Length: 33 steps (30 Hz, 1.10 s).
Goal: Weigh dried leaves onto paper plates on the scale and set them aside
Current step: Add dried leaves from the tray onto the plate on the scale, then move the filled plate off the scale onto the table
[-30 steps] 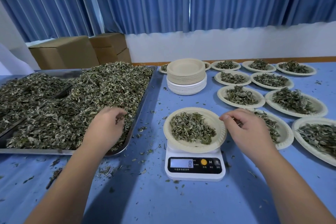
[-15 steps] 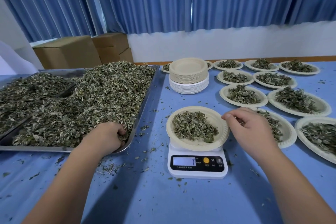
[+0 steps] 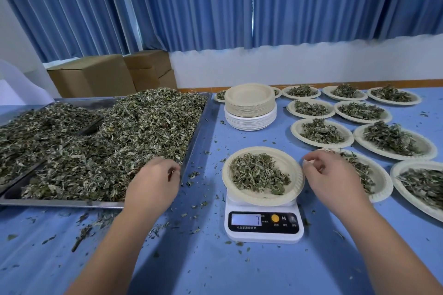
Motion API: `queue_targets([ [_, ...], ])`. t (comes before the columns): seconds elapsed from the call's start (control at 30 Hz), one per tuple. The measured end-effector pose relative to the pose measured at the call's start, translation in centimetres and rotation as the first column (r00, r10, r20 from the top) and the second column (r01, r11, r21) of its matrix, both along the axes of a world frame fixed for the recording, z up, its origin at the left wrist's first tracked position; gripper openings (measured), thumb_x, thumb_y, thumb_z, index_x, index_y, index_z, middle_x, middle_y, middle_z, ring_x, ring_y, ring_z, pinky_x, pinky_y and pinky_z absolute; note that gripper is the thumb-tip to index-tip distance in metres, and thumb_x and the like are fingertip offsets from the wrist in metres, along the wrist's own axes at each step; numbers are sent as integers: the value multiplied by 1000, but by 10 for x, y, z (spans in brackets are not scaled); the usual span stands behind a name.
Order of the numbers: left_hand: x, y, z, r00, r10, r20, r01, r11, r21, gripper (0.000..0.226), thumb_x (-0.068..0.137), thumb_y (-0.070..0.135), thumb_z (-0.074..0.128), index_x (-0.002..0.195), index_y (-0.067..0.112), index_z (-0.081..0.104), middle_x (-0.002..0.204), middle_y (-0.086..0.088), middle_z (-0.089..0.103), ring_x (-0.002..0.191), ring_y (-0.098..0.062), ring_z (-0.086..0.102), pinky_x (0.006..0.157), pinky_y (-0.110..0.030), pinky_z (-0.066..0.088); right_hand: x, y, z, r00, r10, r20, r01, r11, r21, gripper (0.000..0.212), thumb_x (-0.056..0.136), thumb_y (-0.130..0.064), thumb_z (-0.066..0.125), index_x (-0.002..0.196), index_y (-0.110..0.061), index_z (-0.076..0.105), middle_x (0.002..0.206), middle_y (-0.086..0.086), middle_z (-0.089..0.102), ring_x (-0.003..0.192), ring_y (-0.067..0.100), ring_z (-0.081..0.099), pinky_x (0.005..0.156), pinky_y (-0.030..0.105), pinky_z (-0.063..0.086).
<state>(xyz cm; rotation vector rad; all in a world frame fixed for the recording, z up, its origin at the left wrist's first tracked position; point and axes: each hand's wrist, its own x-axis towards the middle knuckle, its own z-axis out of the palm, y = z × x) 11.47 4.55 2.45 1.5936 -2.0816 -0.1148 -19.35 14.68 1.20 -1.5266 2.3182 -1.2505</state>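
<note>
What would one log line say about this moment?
phase: weighing | plate on scale: leaves in it | left hand: curled at tray corner | right hand: at plate rim

L hand [image 3: 153,182] curled, palm down; R hand [image 3: 328,175] fingertips pinched.

Views: one, head-worn, wide-angle.
Position: over the table's [image 3: 215,270] near edge, at the person's head.
Facing: forward and down, across to the far edge, the wall [image 3: 311,64] and curtains [image 3: 191,7].
Nearness: close; both forearms [image 3: 115,246] enter from the bottom, and the scale [image 3: 263,225] sits near, just below centre.
Span: tray [image 3: 60,203] at the table's left edge, plates [image 3: 294,130] out to its right edge.
Warp: curtain folds lean outward toward the frame's sides.
</note>
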Motion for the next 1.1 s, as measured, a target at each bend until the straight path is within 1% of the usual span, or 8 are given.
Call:
queue_targets([
  [0.13, -19, 17, -4, 954, -242, -178, 212, 962, -174, 15, 92, 12, 59, 100, 17, 71, 100, 9, 55, 82, -1, 55, 78, -18, 44, 3, 2, 2, 998, -51, 44, 47, 996, 82, 26, 94, -28, 54, 111, -12, 66, 81, 3, 67, 77, 22, 57, 68, 28, 37],
  [0.23, -43, 27, -11, 877, -292, -381, 277, 956, -95, 20, 91, 9, 60, 105, 18, 69, 101, 11, 53, 83, 5, 54, 74, -4, 35, 10, 3, 2, 999, -50, 14, 49, 994, 102, 25, 95, -29, 54, 103, -10, 68, 64, -3, 58, 70, 22, 56, 63, 28, 36],
  [0.4, -72, 31, -25, 816, -43, -577, 250, 925, 285, 39, 95, 28, 55, 134, 31, 51, 125, 11, 52, 85, 9, 55, 65, -5, 37, 19, 2, 0, 997, -72, 41, 67, 992, 110, 28, 96, -29, 53, 93, -8, 70, 76, 8, 68, 70, 24, 57, 62, 29, 37],
  [0.5, -81, 30, -27, 709, 6, -705, 338, 875, 347, 36, 95, 27, 58, 130, 30, 53, 124, 14, 58, 98, 5, 58, 80, -18, 43, 20, 1, 1, 993, -70, 100, 55, 988, 147, 32, 96, -27, 53, 76, -7, 68, 64, 7, 65, 64, 24, 61, 55, 29, 40],
  [0.67, -89, 29, -20, 614, 59, -787, 330, 887, 324, 20, 93, 21, 60, 100, 39, 57, 110, 18, 61, 95, 3, 59, 71, -18, 41, 18, 2, 11, 966, -77, 249, 46, 990, 130, 29, 94, -19, 53, 79, -1, 69, 60, 14, 64, 56, 28, 62, 59, 35, 49],
  [0.83, -107, 33, -2, 597, -1, -802, 348, 901, 259, 24, 93, 19, 58, 103, 40, 57, 98, 25, 55, 76, 18, 55, 61, -10, 38, 7, 9, 26, 895, -55, 443, 20, 996, 83, 19, 94, -14, 53, 86, -8, 69, 43, 4, 56, 33, 11, 48, 38, 22, 40],
  [1.0, -150, 41, 23, 485, -27, -874, 434, 875, 214, 25, 92, 17, 56, 100, 41, 57, 107, 19, 57, 99, -2, 57, 87, -37, 49, -25, 21, 52, 854, -63, 517, 39, 998, 58, 13, 95, -18, 55, 107, -23, 53, 45, 7, 60, 32, 15, 48, 35, 20, 37],
  [1.1, -187, 44, 37, 430, -46, -902, 488, 852, 189, 24, 92, 18, 56, 102, 40, 58, 106, 18, 58, 89, 1, 60, 85, -40, 50, -56, 32, 65, 866, -86, 492, 69, 996, 51, 17, 95, -19, 55, 111, -24, 50, 51, 9, 66, 41, 19, 59, 41, 27, 46],
])
